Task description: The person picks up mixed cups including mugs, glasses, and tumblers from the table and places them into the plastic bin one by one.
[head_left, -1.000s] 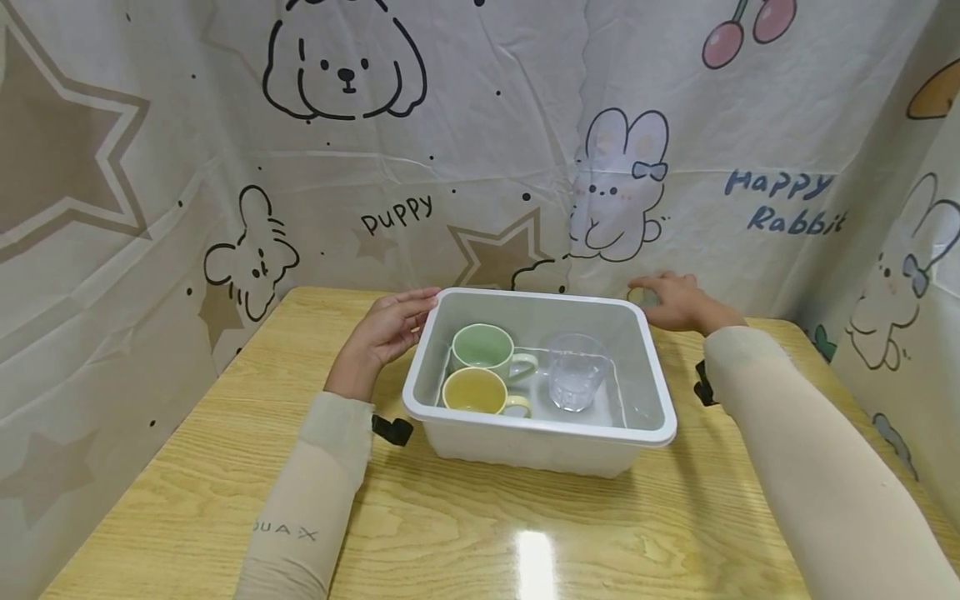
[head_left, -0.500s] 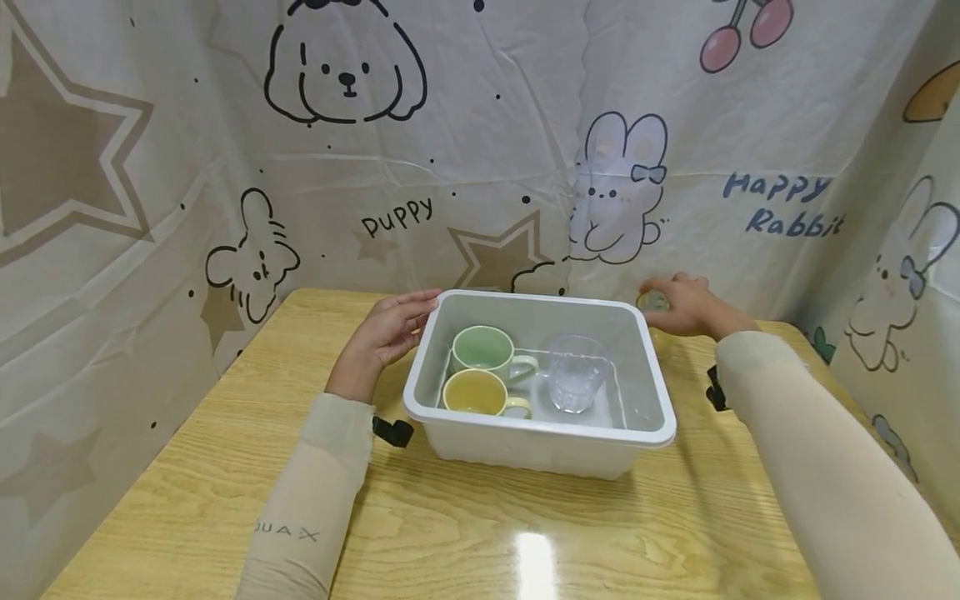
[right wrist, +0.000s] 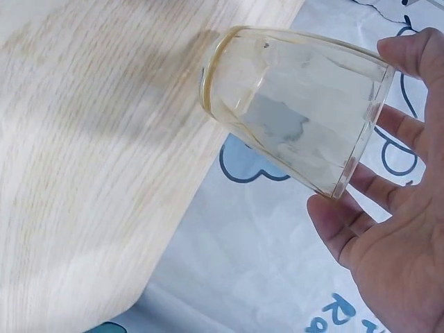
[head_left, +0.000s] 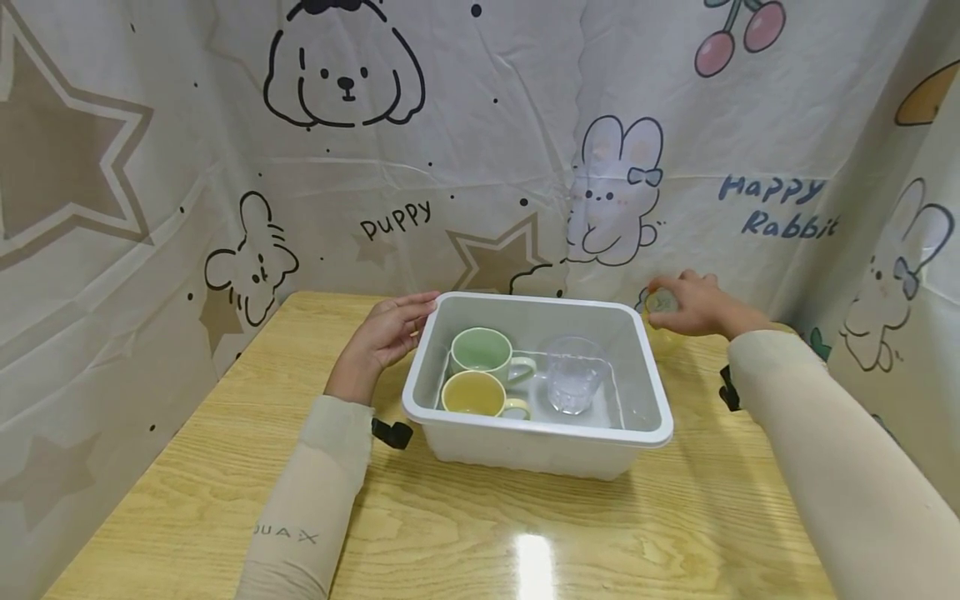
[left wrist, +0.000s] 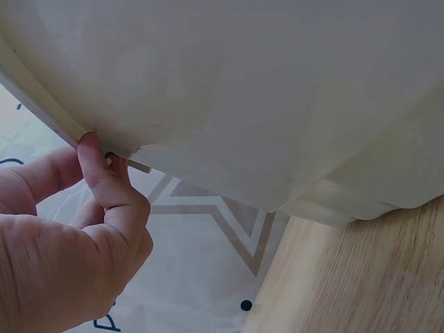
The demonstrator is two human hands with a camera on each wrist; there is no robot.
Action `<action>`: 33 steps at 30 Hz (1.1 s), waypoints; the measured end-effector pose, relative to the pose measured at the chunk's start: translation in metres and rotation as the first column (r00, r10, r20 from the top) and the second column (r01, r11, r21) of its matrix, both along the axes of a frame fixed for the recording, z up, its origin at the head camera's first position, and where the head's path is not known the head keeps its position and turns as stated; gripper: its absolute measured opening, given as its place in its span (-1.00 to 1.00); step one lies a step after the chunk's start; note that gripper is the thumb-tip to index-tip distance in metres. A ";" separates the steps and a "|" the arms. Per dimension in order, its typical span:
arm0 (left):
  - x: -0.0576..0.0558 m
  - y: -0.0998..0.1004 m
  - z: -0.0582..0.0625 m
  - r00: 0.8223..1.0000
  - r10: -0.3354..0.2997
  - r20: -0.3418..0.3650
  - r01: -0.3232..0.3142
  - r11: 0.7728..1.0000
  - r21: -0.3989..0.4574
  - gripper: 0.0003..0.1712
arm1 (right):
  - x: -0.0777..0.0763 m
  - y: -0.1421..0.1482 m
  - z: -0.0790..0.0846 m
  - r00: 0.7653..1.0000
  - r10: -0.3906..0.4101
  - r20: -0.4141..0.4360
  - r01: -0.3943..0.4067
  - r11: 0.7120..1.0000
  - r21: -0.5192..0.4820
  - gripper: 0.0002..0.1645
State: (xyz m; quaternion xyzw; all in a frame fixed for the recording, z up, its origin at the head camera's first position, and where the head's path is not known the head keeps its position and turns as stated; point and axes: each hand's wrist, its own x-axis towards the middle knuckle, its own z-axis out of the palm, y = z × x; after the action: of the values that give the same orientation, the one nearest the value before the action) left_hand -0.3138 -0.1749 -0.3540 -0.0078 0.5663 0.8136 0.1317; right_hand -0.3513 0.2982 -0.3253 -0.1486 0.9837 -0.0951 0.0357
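A white plastic tub point(head_left: 528, 452) sits on the wooden table, with my left hand point(head_left: 386, 335) at its left back corner. That hand's fingertips pinch the rim in the left wrist view. Inside the tub are a green mug point(head_left: 482, 348), a yellow mug point(head_left: 474, 393) and a clear glass point(head_left: 573, 387). Behind the tub's right side, my right hand point(head_left: 701, 307) grips a faintly amber drinking glass point(right wrist: 305, 104). Thumb and fingertips hold it around its wider end in the right wrist view, the narrower end pointing toward the table. In the head view the hand partly hides it.
The wooden table point(head_left: 375, 533) ends at the back and sides against a hanging cloth point(head_left: 495, 142) printed with cartoon animals. The tub's right rim stands close beside the held glass. A black wrist camera point(head_left: 392, 432) sits by the tub's left side.
My right hand has moved a little to the right along the back of the table, with the glass in its grip. The left hand has stayed at the tub's rim.
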 end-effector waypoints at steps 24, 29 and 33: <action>0.000 0.000 -0.002 1.000 0.001 -0.002 -0.001 1.000 0.004 -0.52 | 0.014 -0.010 0.040 1.000 0.021 -0.016 -0.020 0.999 0.041 -0.32; 0.000 0.001 -0.002 1.000 -0.002 -0.003 0.002 1.000 0.009 -0.52 | 0.016 -0.011 0.049 0.999 0.038 -0.039 -0.035 0.998 0.057 -0.33; 0.000 0.000 -0.001 1.000 -0.001 -0.006 0.001 1.000 0.006 -0.52 | 0.018 -0.012 0.056 0.997 0.052 -0.060 -0.049 0.997 0.059 -0.34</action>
State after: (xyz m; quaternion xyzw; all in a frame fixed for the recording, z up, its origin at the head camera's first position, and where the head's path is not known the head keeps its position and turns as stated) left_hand -0.3137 -0.1745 -0.3547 -0.0046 0.5644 0.8151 0.1305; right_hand -0.3337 0.2861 -0.2690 -0.1753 0.9825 -0.0614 0.0121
